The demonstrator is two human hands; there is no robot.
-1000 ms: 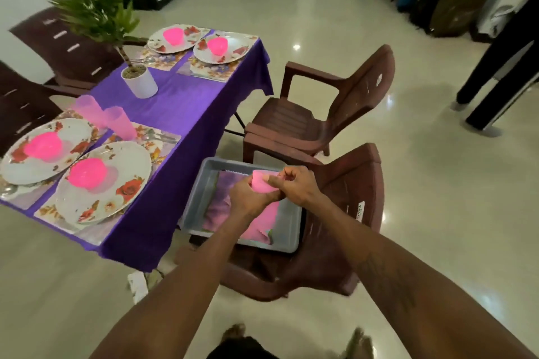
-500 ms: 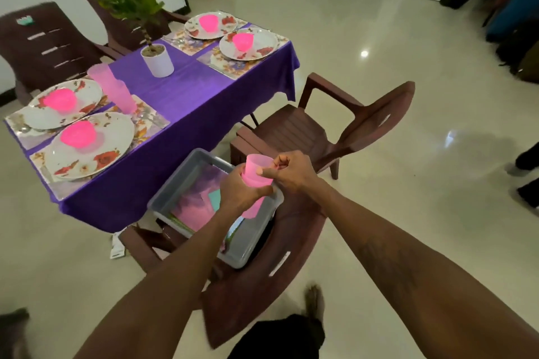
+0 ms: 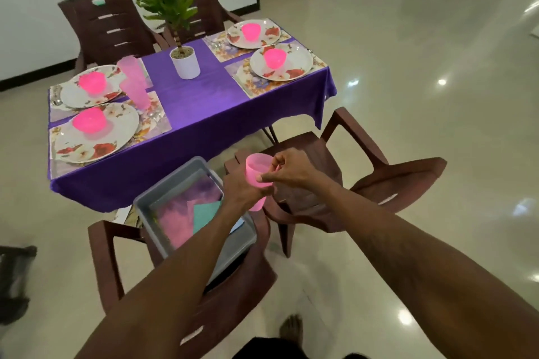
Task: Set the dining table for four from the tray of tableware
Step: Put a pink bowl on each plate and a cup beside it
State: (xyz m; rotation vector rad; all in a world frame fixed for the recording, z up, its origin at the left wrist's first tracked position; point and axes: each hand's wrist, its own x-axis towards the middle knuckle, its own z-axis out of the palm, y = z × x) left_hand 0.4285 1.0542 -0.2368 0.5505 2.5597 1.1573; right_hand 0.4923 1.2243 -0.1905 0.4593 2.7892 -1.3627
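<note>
Cup [image 3: 258,173], pink: held in the air over the near chairs, just right of the tray [image 3: 143,210]. Left hand [image 3: 242,186] gripped its middle, fingers curled round; right hand [image 3: 291,170] pinched its rim. Tray, grey, sat on a near chair [image 3: 233,294] and held napkins [image 3: 186,213]. Worktop [image 3: 210,93], purple cloth: four plates [image 3: 122,122] with bowls [image 3: 89,121], two tumblers [image 3: 134,87] far left, plant [image 3: 185,63].

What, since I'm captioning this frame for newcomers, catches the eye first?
The left hand and right hand hold a pink tumbler near the grey tray on a brown chair. Beyond them, the purple-clothed table carries four floral plates, each with a bright pink bowl.
</note>
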